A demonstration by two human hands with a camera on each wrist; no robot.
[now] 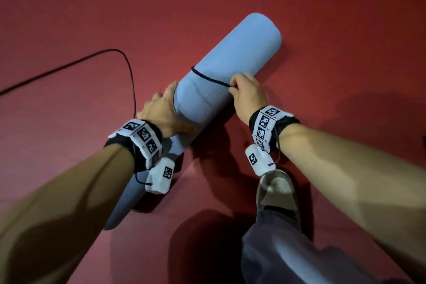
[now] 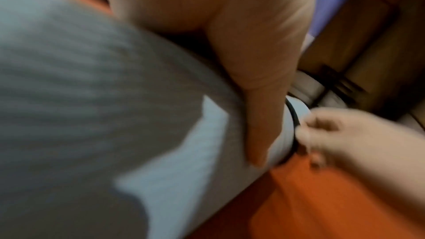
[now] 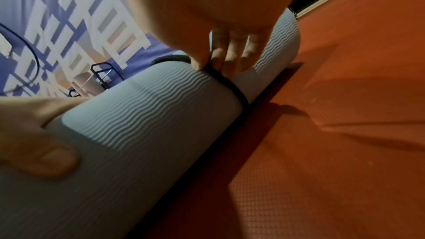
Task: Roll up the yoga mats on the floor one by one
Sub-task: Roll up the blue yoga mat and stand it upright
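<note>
Far left: a black cable [image 1: 129, 69] lies looped on the red floor [image 1: 322, 18], running off the left edge.

Left hand [image 1: 164, 112]: fingers curled round the near-left side of the rolled light-blue yoga mat [image 1: 232, 53], thumb laid flat along the mat's surface. The grip is closed on the roll itself. The left wrist view is blurred but agrees: the thumb [image 2: 260, 115] presses on the mat.

Centre: the yoga mat is fully rolled and lies diagonally on the floor, its near end at lower left beneath the left forearm, its far end at upper right. A black elastic band [image 1: 207, 77] encircles the roll about midway along it.

Right hand [image 1: 247, 94]: fingers bent tight at the right side of the roll, pinching the black elastic band where it crosses the mat. The right wrist view shows the fingertips [image 3: 220, 61] closed on the band [image 3: 232, 86] against the ribbed surface.

Near right: a shoe [image 1: 277, 193] and a dark trouser leg [image 1: 276, 249] stand on the floor, close beside the roll.

No containers in view.
</note>
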